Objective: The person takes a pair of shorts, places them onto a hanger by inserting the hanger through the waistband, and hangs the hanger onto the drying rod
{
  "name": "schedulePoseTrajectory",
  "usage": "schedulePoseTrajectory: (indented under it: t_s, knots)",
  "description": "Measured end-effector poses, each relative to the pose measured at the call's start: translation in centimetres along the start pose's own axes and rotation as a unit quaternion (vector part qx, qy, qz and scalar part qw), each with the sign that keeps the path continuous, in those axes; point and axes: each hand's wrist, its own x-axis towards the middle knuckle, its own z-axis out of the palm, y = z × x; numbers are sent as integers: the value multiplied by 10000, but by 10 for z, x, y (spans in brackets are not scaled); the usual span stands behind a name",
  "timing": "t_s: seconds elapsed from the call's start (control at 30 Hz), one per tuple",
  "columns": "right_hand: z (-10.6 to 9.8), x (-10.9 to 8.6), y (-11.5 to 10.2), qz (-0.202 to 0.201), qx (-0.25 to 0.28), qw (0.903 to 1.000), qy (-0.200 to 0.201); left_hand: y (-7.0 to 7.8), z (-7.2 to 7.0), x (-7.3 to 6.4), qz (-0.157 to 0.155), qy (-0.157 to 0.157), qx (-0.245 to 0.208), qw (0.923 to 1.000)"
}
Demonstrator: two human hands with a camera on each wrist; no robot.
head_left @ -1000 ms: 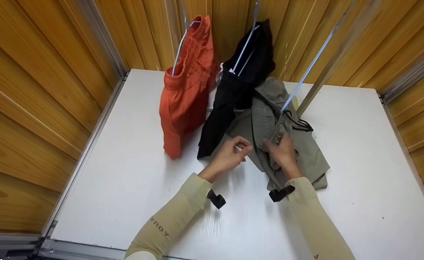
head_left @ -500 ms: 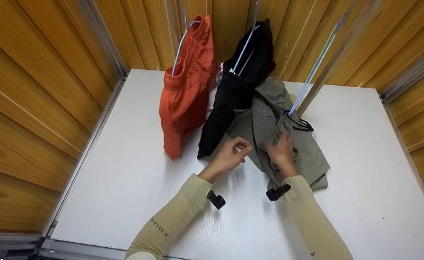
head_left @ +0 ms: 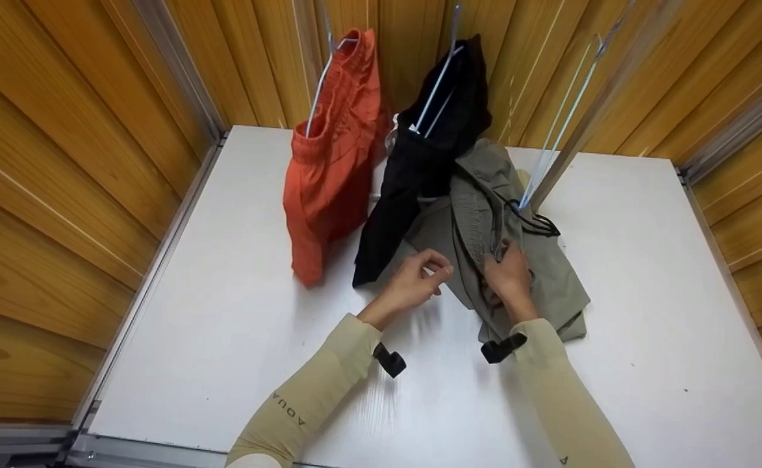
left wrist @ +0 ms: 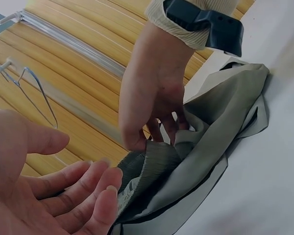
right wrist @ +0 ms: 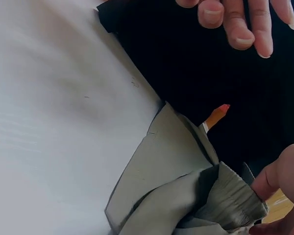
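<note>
The left forearm (head_left: 316, 380) slants inward from below, ending in a left hand (head_left: 413, 279) with loosely curled fingers and the thumb standing apart from them. The right forearm (head_left: 566, 390) leans inward too; the right hand (head_left: 509, 276) reaches downward, thumb and fingers bent in a pinch. The hands are near each other, not touching.

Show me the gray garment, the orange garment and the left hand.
Gray garment (head_left: 477, 218), head view, on its gathered waistband.
Orange garment (head_left: 332, 185), head view, on the middle of its fabric.
Left hand (head_left: 410, 278), head view, on the back of the hand.
</note>
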Motion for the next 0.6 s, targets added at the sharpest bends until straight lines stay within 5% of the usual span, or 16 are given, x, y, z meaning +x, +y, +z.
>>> schedulePoseTrajectory:
  t_s: [0.3,0.6]
  knots:
    - [-7,-3,3,-35,571,9983,144,-1,9,3,-242,-15,-9,9997]
    - [-14,-9,-1,-174,706,9971,214,-1,14,13,-661,-385,-235,9968]
